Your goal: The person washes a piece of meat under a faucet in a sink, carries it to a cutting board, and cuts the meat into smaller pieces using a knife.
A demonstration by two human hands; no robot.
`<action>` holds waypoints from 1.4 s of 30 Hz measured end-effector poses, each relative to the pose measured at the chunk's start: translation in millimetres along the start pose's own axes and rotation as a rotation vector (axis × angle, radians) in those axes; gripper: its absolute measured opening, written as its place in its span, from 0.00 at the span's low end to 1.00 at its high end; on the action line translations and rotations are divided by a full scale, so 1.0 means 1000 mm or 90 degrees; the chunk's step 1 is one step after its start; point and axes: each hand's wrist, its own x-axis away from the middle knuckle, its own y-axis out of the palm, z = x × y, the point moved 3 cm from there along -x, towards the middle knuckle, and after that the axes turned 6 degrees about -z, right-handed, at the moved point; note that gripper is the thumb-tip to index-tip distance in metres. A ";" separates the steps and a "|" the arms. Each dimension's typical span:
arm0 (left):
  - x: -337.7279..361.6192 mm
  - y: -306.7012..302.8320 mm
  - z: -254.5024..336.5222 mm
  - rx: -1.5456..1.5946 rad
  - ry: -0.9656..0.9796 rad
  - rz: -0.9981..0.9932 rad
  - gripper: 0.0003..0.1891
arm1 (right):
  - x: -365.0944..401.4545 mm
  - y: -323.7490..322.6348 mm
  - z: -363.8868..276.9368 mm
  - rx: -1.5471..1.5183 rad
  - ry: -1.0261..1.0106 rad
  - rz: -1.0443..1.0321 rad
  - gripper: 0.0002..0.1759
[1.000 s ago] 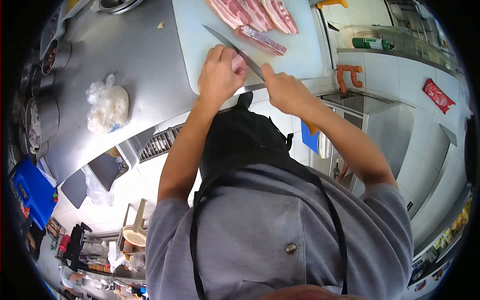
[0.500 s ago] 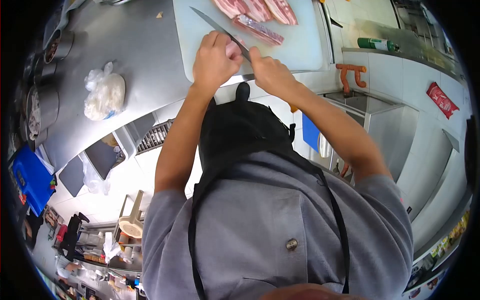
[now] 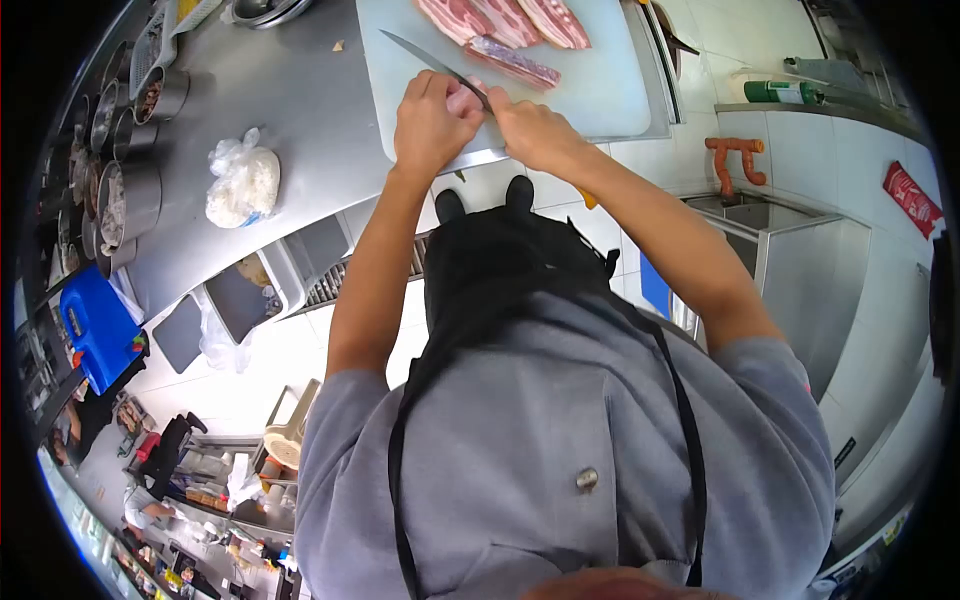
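Near the front edge of the white cutting board (image 3: 600,110), my left hand (image 3: 430,125) is closed around a pale pink piece of meat (image 3: 463,101). My right hand (image 3: 535,130) grips a knife (image 3: 425,57), whose dark blade points up and to the left across the board, beside the meat. The knife's handle is hidden in my fingers. Further up the board lie streaky slabs of meat (image 3: 505,20), and a narrower strip with a silvery side (image 3: 513,62) rests just below them.
A knotted plastic bag of white contents (image 3: 243,185) sits on the steel counter (image 3: 320,130). Metal pots (image 3: 130,203) line the counter's left side, with a blue container (image 3: 100,325) below. A steel sink unit (image 3: 800,260) stands at the right. Other people (image 3: 145,508) are at lower left.
The camera view has shifted, so the counter items appear further right and both my shoes now show. My hands keep hold of the meat and the knife, with little movement over the board.
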 end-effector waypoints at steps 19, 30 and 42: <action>0.004 0.004 0.003 -0.005 -0.001 0.027 0.12 | 0.007 0.006 0.002 -0.024 0.043 -0.049 0.33; 0.001 0.002 0.001 -0.031 -0.016 -0.003 0.13 | 0.017 0.015 0.013 -0.001 -0.035 0.015 0.31; 0.004 -0.006 0.008 -0.040 0.021 -0.005 0.14 | 0.060 0.014 0.062 -0.039 0.023 -0.039 0.13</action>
